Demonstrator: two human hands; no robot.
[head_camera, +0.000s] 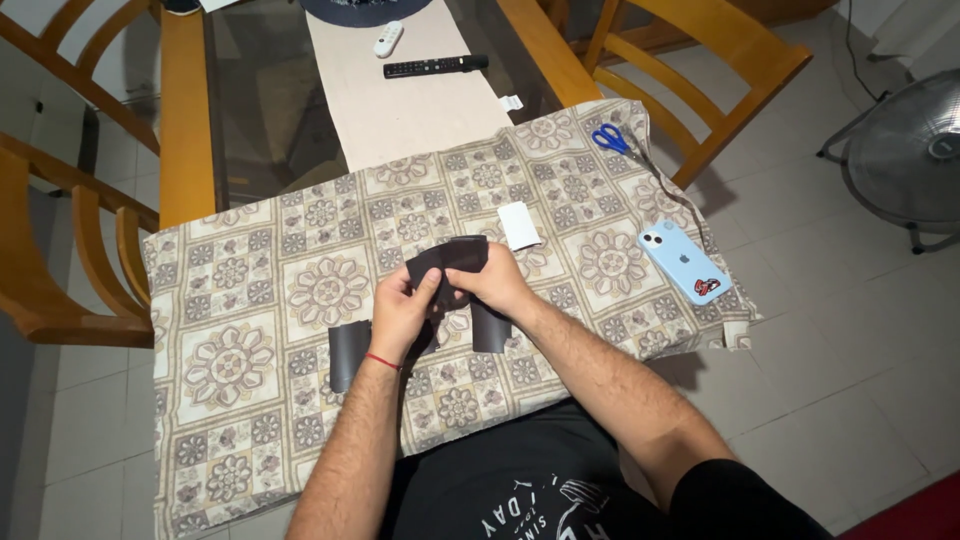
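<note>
Both hands hold one piece of dark fabric (452, 260) above the patterned cloth (260, 300) that covers the near end of the table. My left hand (400, 312) pinches the piece's lower left edge; a red thread circles that wrist. My right hand (492, 282) grips its right side. Two more dark fabric pieces lie flat on the cloth: one (348, 353) left of my left wrist, another (490, 326) under my right wrist. A small white paper piece (519, 225) lies just beyond my right hand.
Blue-handled scissors (610, 138) lie at the cloth's far right corner, a light blue phone (683, 261) near its right edge. Farther off on the glass table sit a black remote (435, 67) and a white remote (388, 38). Wooden chairs (700, 60) flank the table; a fan (905, 150) stands at right.
</note>
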